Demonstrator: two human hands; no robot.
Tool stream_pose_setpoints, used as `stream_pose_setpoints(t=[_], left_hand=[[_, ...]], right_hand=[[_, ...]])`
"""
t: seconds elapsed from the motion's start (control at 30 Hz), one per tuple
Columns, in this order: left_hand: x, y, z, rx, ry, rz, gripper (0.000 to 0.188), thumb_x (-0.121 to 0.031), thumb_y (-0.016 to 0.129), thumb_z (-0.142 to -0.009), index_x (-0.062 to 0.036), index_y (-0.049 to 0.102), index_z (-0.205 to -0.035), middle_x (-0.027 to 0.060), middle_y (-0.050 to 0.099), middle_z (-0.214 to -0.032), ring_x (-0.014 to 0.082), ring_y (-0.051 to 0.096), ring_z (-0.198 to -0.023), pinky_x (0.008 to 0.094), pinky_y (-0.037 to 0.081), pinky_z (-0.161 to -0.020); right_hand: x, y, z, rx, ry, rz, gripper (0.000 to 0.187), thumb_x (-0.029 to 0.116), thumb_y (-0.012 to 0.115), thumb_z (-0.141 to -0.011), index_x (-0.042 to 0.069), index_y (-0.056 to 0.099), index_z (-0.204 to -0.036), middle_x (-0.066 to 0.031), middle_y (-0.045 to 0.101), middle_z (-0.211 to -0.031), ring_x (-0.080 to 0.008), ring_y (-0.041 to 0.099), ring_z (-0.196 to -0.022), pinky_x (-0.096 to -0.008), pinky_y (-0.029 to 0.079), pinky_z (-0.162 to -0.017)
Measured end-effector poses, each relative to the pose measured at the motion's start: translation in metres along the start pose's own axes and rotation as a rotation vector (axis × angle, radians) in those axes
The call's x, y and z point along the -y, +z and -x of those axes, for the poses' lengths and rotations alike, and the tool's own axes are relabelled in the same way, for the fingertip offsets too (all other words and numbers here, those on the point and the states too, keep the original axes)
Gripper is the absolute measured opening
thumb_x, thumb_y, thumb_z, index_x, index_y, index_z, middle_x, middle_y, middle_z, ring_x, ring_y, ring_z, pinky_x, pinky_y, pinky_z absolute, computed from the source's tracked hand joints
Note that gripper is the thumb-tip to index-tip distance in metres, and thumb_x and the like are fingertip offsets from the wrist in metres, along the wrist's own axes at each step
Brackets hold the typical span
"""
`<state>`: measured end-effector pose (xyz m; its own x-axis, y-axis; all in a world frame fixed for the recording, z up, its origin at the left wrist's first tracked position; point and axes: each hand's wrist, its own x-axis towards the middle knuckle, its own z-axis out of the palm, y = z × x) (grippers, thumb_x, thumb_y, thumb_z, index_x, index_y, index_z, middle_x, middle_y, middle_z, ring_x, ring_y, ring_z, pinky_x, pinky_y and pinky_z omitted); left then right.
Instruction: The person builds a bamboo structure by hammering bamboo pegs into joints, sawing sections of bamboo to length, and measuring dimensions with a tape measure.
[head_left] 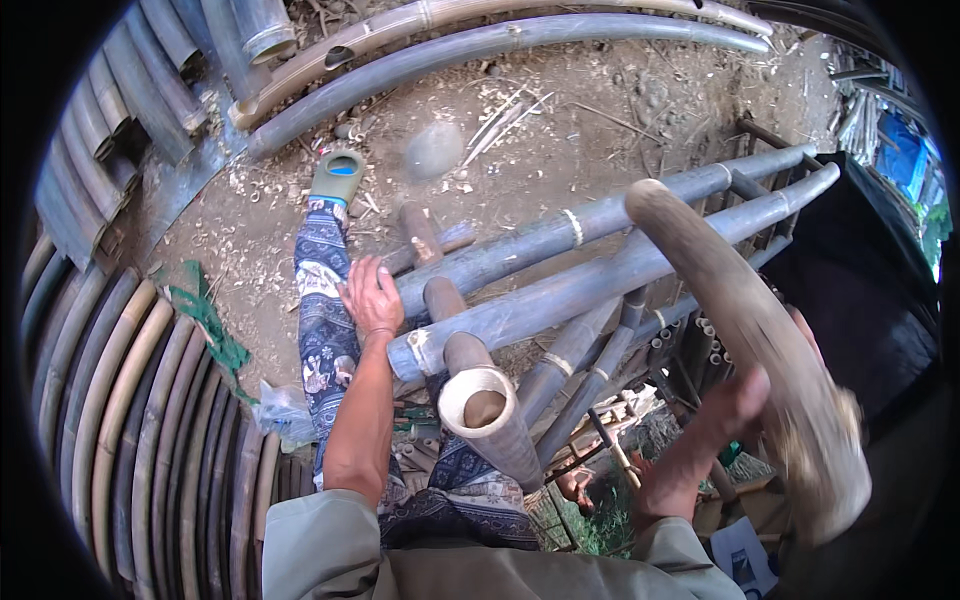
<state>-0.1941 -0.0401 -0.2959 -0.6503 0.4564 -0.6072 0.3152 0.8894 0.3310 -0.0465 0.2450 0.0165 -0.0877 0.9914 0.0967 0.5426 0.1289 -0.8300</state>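
Note:
My right hand (745, 390) grips a thick, bent wooden club (745, 290), raised on the right and smeared by motion at its lower end. The club partly hides the fingers. My left hand (372, 297) is open, its fingers stretched out beside my patterned trouser leg and the near end of a bamboo pole (490, 265). A second bamboo pole (560, 295) lies alongside, joined to the first by a short bamboo crosspiece (445, 300). Close in front of me, a bamboo post (508, 435) shows its hollow, pale cut end.
Long bamboo poles (500, 40) lie on the dirt ground (600, 110) at the far side. Stacked bamboo (150, 400) fills the left, with green netting (210, 320) near it. A dark sheet (860, 270) hangs at the right. My clog (338, 188) rests ahead.

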Motion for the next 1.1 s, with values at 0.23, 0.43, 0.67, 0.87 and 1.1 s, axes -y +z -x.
stream_pose_setpoints(t=[0.23,0.43,0.67,0.87,1.1], left_hand=[[-0.003,0.01,-0.011,-0.019,0.018,0.004,0.033,-0.029,0.047,-0.092,-0.013,0.062,-0.116,0.0039,0.056,-0.129,0.0239,0.042,-0.13,0.0558,0.016,-0.112],[0.002,0.006,-0.008,0.002,0.032,-0.003,0.033,-0.029,0.047,-0.092,-0.0143,0.062,-0.117,0.003,0.054,-0.132,0.0242,0.04,-0.132,0.0558,0.016,-0.112],[0.006,0.007,-0.008,0.034,-0.02,-0.018,0.035,-0.031,0.045,-0.094,-0.0138,0.062,-0.119,0.0037,0.053,-0.133,0.0239,0.039,-0.133,0.055,0.016,-0.112],[-0.003,0.004,-0.008,0.034,0.001,-0.001,0.035,-0.03,0.046,-0.093,-0.0125,0.062,-0.118,0.0042,0.053,-0.134,0.0241,0.038,-0.134,0.0547,0.015,-0.113],[0.002,0.012,-0.009,0.045,-0.03,-0.018,0.034,-0.03,0.047,-0.092,-0.0156,0.062,-0.119,0.0026,0.052,-0.135,0.023,0.036,-0.135,0.0571,0.014,-0.112]], right_hand=[[-0.088,0.028,0.019,0.085,0.018,0.255,0.068,0.015,0.068,-0.078,0.001,0.033,-0.135,-0.0177,0.049,-0.13,-0.0281,0.045,-0.123,-0.0421,0.034,-0.107],[-0.007,0.004,-0.009,-0.013,-0.162,0.317,0.057,0.033,0.061,-0.08,-0.002,0.048,-0.124,-0.0165,0.053,-0.123,-0.0257,0.051,-0.115,-0.0408,0.036,-0.105],[-0.074,0.02,0.001,0.049,0.003,0.27,0.069,0.028,0.063,-0.079,0.004,0.032,-0.136,-0.019,0.047,-0.127,-0.0289,0.047,-0.119,-0.0429,0.036,-0.106],[0.01,0.003,-0.017,0.16,-0.048,0.088,0.066,0.025,0.064,-0.081,0.004,0.035,-0.136,-0.0181,0.048,-0.128,-0.0281,0.047,-0.119,-0.0428,0.035,-0.106],[-0.067,0.031,-0.005,0.069,0.103,0.241,0.069,0.008,0.071,-0.078,0.0,0.036,-0.137,-0.0172,0.054,-0.127,-0.0255,0.049,-0.122,-0.0433,0.035,-0.107]])
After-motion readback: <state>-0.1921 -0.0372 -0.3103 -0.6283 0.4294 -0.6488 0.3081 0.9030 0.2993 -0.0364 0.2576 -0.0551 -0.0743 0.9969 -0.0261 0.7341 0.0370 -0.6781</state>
